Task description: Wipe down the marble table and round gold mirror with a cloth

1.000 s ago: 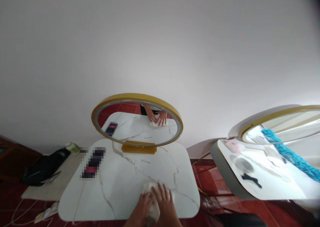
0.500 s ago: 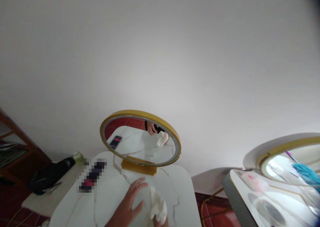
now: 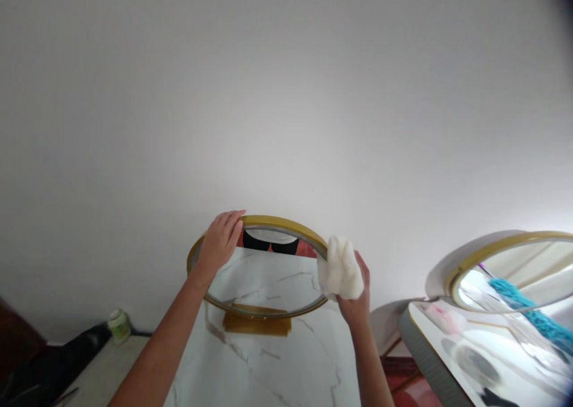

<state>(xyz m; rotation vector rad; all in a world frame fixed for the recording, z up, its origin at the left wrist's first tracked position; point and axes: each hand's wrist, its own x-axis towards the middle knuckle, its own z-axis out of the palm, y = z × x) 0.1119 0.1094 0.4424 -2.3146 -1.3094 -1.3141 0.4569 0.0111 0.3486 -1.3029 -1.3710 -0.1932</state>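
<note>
An oval-looking mirror (image 3: 268, 283) with a gold rim stands on a gold base (image 3: 257, 324) on a white, marble-patterned table (image 3: 264, 371). My left hand (image 3: 222, 240) is closed over the upper left of the rim, fingers reaching behind it. At the mirror's right side my right hand (image 3: 358, 293) holds a crumpled white cloth (image 3: 341, 270) against the rim; the cloth covers part of the frame and glass. Some right-hand fingers are hidden by the cloth. Reflected in the glass are the tabletop and dark clothing.
Behind the table rises a plain pale wall (image 3: 286, 96). To the right, another gold-rimmed mirror (image 3: 537, 270) stands on a white-topped table (image 3: 487, 350), with a blue fluffy item (image 3: 514, 293) near it. A green container (image 3: 119, 326) and a black bag-like object (image 3: 58, 359) lie left.
Both hands have moved up from the tabletop to the mirror. The left has taken hold of the rim, and the right has brought the cloth to its right side. The view has shifted slightly.
</note>
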